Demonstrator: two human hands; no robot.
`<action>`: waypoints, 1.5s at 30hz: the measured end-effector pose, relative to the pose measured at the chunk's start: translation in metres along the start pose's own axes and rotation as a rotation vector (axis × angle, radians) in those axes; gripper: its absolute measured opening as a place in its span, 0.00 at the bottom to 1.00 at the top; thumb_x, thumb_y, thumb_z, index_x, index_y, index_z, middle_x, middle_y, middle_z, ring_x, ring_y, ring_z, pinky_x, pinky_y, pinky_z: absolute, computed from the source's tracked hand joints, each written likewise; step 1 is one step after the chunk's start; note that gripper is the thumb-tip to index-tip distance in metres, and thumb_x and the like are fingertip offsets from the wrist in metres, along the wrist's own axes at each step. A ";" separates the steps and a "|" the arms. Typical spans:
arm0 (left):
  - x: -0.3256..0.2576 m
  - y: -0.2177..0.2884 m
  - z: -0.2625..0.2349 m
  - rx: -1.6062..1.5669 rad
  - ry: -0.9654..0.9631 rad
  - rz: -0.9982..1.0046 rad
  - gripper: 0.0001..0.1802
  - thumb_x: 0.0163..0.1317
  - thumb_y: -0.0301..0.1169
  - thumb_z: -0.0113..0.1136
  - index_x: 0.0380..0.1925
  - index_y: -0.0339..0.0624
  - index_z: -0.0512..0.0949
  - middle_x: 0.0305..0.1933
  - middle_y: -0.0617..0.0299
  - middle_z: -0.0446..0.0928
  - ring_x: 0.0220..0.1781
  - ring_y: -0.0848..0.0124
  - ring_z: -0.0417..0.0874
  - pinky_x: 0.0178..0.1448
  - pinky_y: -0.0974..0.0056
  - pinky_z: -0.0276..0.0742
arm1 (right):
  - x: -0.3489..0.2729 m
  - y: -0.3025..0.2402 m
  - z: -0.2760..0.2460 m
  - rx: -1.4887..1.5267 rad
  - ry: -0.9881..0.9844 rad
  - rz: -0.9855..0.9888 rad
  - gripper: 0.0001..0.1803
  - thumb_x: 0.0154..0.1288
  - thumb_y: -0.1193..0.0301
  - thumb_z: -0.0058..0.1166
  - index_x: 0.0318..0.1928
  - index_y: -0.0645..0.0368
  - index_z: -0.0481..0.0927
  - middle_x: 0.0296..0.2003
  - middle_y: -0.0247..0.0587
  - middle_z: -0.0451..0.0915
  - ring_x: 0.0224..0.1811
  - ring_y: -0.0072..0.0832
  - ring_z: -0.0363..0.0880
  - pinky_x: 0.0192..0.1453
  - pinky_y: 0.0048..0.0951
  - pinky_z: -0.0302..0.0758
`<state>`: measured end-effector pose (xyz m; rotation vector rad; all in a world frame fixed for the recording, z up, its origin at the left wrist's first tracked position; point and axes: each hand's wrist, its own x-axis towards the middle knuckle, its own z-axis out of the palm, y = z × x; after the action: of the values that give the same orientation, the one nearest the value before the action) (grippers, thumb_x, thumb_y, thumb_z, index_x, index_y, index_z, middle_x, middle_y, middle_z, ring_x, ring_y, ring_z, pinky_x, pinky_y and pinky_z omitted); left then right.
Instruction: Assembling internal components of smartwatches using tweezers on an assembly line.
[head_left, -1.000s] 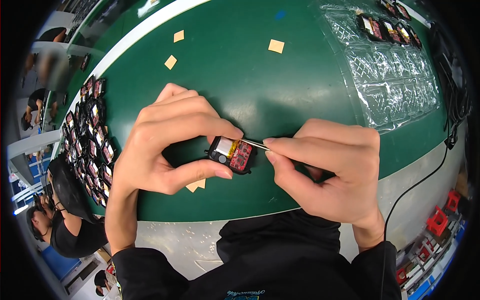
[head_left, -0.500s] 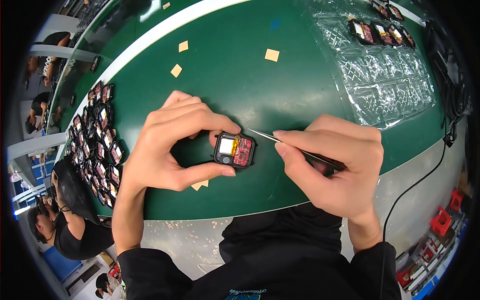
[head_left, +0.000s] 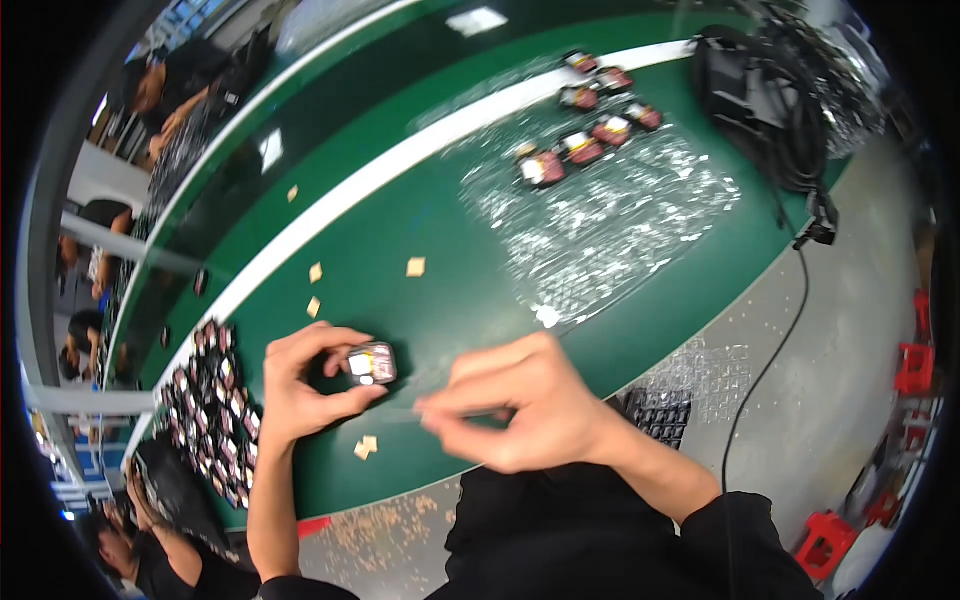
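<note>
L hand [head_left: 300,385] pinches a small dark module [head_left: 372,363] just above the green bench [head_left: 440,310], screen side up. R hand [head_left: 520,415], blurred, fingers closed on thin tweezers [head_left: 400,412]; tip points left, just below-right of module.

A small module [head_left: 372,363] is held above the tabletop [head_left: 450,220]; a pile of modules [head_left: 212,408] is spread to its left (paper scraps [head_left: 365,447] in front), a plastic tray [head_left: 610,210] behind right.

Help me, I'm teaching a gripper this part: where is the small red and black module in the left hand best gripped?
By its short outer edges, as the left hand does: thumb below, fingertips above the module. That probably leaves its flat face open toward the right hand, which is too blurred to show what it pinches.
</note>
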<state>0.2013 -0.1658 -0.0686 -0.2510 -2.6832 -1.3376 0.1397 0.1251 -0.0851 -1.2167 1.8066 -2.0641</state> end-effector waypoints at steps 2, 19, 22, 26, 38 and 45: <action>0.015 0.006 -0.015 -0.042 0.044 -0.063 0.27 0.44 0.27 0.88 0.48 0.34 0.90 0.33 0.67 0.84 0.32 0.80 0.75 0.39 0.71 0.70 | -0.004 -0.003 0.002 0.040 -0.206 0.002 0.05 0.62 0.77 0.72 0.39 0.61 0.95 0.27 0.40 0.85 0.26 0.38 0.84 0.30 0.36 0.76; 0.308 0.110 0.187 0.348 -0.408 0.653 0.25 0.67 0.42 0.78 0.60 0.43 0.90 0.55 0.55 0.85 0.64 0.54 0.82 0.70 0.50 0.77 | 0.003 0.003 0.005 -0.217 -0.328 0.095 0.10 0.62 0.72 0.68 0.41 0.63 0.95 0.33 0.44 0.89 0.35 0.47 0.90 0.42 0.44 0.85; 0.304 0.098 0.177 0.371 -0.416 0.603 0.22 0.70 0.38 0.75 0.62 0.46 0.90 0.58 0.56 0.85 0.67 0.53 0.81 0.72 0.49 0.76 | 0.003 0.003 0.010 -0.177 -0.352 0.079 0.10 0.62 0.72 0.68 0.42 0.62 0.95 0.34 0.44 0.90 0.35 0.47 0.90 0.41 0.44 0.85; 0.280 0.078 0.135 0.315 -0.176 0.598 0.17 0.72 0.32 0.72 0.58 0.44 0.91 0.57 0.57 0.85 0.67 0.53 0.82 0.71 0.49 0.78 | -0.001 0.000 0.002 -0.206 -0.270 0.014 0.09 0.64 0.71 0.70 0.42 0.62 0.95 0.32 0.44 0.89 0.31 0.44 0.89 0.37 0.42 0.83; 0.052 -0.134 -0.182 1.109 0.293 -0.262 0.19 0.73 0.46 0.70 0.54 0.46 0.91 0.57 0.48 0.87 0.67 0.46 0.84 0.70 0.44 0.82 | 0.001 -0.003 0.002 -0.185 -0.307 0.084 0.09 0.64 0.71 0.71 0.42 0.61 0.96 0.29 0.43 0.89 0.27 0.41 0.86 0.33 0.38 0.80; 0.036 -0.118 -0.185 0.750 0.268 -0.262 0.19 0.72 0.37 0.74 0.54 0.33 0.88 0.46 0.47 0.85 0.43 0.54 0.88 0.57 0.55 0.85 | 0.000 -0.008 0.007 -0.189 -0.275 0.109 0.08 0.64 0.75 0.73 0.43 0.62 0.96 0.26 0.40 0.87 0.22 0.29 0.82 0.27 0.32 0.74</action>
<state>0.1502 -0.3809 -0.0427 0.3423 -2.8041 -0.2890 0.1475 0.1222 -0.0784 -1.3386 1.9189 -1.6086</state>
